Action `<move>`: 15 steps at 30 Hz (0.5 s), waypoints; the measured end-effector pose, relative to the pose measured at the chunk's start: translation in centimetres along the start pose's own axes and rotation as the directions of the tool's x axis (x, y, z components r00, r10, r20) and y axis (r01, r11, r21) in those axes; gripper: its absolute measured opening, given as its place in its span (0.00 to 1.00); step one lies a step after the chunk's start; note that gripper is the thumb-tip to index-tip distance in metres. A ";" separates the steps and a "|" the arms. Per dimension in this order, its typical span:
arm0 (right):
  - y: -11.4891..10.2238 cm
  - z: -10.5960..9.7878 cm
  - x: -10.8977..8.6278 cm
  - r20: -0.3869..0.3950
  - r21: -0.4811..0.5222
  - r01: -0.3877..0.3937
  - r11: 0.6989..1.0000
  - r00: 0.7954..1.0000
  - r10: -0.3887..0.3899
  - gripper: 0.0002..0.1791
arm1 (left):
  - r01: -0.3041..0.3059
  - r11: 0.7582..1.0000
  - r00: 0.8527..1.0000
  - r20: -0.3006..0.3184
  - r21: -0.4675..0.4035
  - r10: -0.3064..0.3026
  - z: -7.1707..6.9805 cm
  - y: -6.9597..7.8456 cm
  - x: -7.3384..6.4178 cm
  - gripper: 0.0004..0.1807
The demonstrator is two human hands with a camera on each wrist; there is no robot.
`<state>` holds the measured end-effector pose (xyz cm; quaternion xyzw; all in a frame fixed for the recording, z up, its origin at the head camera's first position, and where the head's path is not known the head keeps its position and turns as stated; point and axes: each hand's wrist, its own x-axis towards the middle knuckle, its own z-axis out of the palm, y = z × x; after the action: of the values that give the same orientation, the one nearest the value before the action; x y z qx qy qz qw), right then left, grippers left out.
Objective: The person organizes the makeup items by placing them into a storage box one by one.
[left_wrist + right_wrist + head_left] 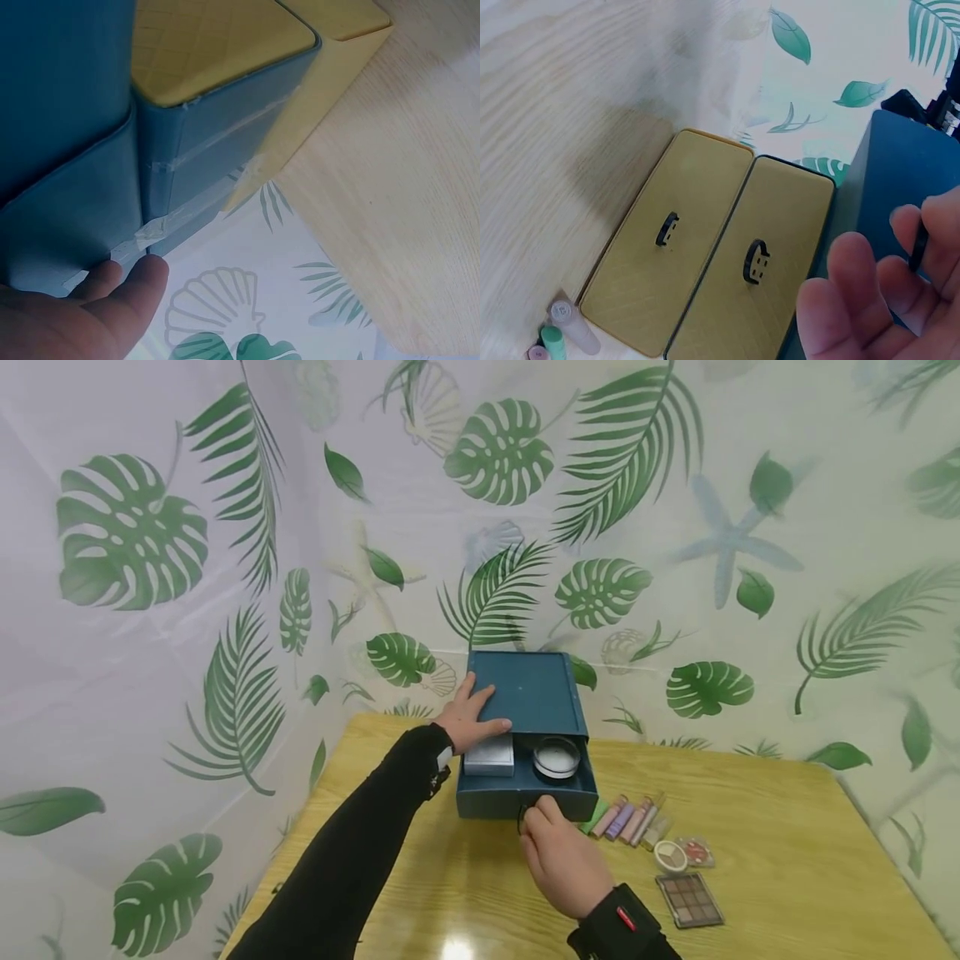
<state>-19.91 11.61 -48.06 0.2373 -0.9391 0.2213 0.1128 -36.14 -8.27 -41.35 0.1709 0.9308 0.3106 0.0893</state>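
My left hand [467, 722] rests with spread fingers on the left side of a dark blue drawer box [536, 689]. In the left wrist view its fingertips touch the box's taped blue side [67, 251]. The top drawer [491, 803] is pulled out towards me. Inside it sit a silver rectangular box [489, 758] on the left and a round clear-rimmed container [557, 760] with white contents on the right. My right hand [566, 864] holds the drawer's black handle [919, 249] with curled fingers.
Two yellow drawer fronts [780, 225] with black handles show beside the blue drawer in the right wrist view. On the wooden table [810, 843], to the right, lie several makeup tubes [619, 820], a round compact [670, 857] and an eyeshadow palette [690, 900]. A leaf-patterned curtain [645, 635] hangs behind.
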 end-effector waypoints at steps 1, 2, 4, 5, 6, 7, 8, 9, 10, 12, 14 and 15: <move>0.0 0.1 0.2 -0.005 -0.003 0.003 1.000 1.000 -0.004 0.11 | 0.000 1.000 1.000 0.004 0.004 0.000 0.0 0.1 0.0 0.44; 0.1 0.3 0.3 -0.014 -0.002 0.009 1.000 1.000 -0.009 0.11 | -0.001 1.000 1.000 0.007 0.005 0.001 0.0 0.1 0.0 0.44; 0.2 0.6 0.7 -0.040 -0.012 0.022 1.000 0.999 -0.022 0.11 | -0.006 1.000 1.000 0.007 0.005 0.006 -0.1 0.2 -0.1 0.44; 0.3 0.7 1.0 -0.055 -0.016 0.028 0.999 0.998 -0.029 0.11 | -0.009 1.000 1.000 0.007 0.003 0.009 -0.1 0.3 -0.1 0.44; 0.5 0.8 1.2 -0.069 -0.016 0.032 0.999 0.997 -0.033 0.11 | -0.013 1.000 1.000 0.003 0.000 0.013 -0.2 0.3 -0.1 0.43; 0.6 0.9 1.4 -0.082 -0.015 0.037 0.999 0.996 -0.038 0.12 | -0.018 1.000 1.000 0.001 0.000 0.018 -0.2 0.3 -0.2 0.43; 0.7 1.0 1.6 -0.096 -0.014 0.042 0.999 0.994 -0.043 0.12 | -0.023 1.000 1.000 -0.002 -0.002 0.023 -0.3 0.3 -0.2 0.43; 0.8 1.1 1.8 -0.105 -0.015 0.047 0.999 0.993 -0.048 0.12 | -0.026 1.000 1.000 -0.003 -0.002 0.026 -0.3 0.4 -0.2 0.43; 1.0 1.1 2.0 -0.113 -0.012 0.052 0.999 0.992 -0.053 0.12 | -0.028 1.000 1.000 -0.002 -0.001 0.028 -0.3 0.4 -0.2 0.43; 1.3 1.3 2.4 -0.123 -0.013 0.056 0.998 0.991 -0.057 0.11 | -0.032 0.999 0.999 -0.003 0.001 0.032 -0.3 0.3 -0.2 0.43; 1.6 1.4 2.8 -0.127 -0.022 0.055 0.998 0.990 -0.057 0.11 | -0.033 0.999 0.999 0.002 0.000 0.033 -0.3 0.3 -0.3 0.43; 1.7 1.5 3.0 -0.127 -0.025 0.050 0.998 0.990 -0.053 0.10 | -0.033 0.999 0.999 0.004 -0.001 0.033 -0.3 0.2 -0.3 0.43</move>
<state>-23.50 11.07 -49.04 0.2457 -0.9259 0.2229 0.1809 -35.90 -8.34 -40.96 0.1868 0.9276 0.3119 0.0859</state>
